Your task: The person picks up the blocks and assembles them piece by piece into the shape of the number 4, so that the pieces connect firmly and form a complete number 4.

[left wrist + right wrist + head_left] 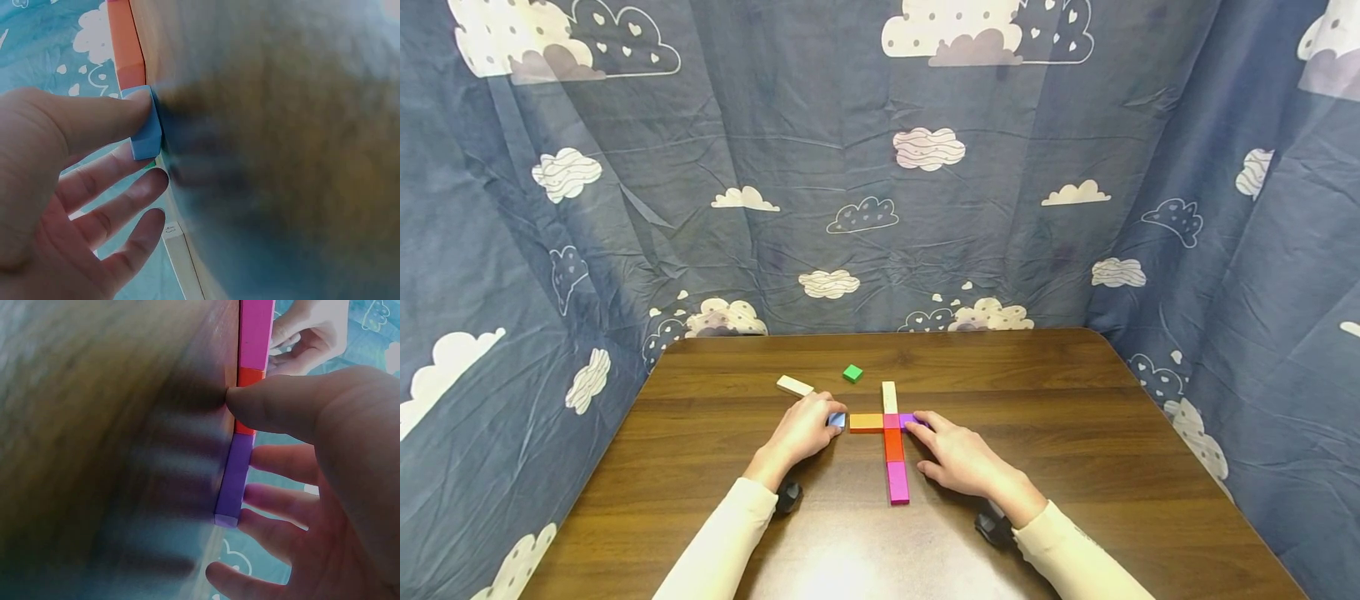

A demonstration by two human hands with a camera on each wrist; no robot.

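My left hand [801, 429] pinches a light blue block [147, 134] between thumb and forefinger, at the left end of an orange block [867, 424]. A narrow gap shows between the two blocks in the head view. My right hand [962, 458] rests its fingertips along the far side of a purple block [234, 478], its thumb apart from that block. The orange and purple blocks flank a pink square [891, 422]. A cream block [889, 397] lies beyond the square; a red block [893, 445] and a magenta block [898, 483] run toward me, forming a cross.
Behind my left hand lies a loose cream block [794, 386], and a green square block [852, 373] sits farther back. The brown wooden table [1075, 400] is bordered by a blue curtain [820, 125] with clouds. A dark wrist device [994, 528] hangs under my right wrist.
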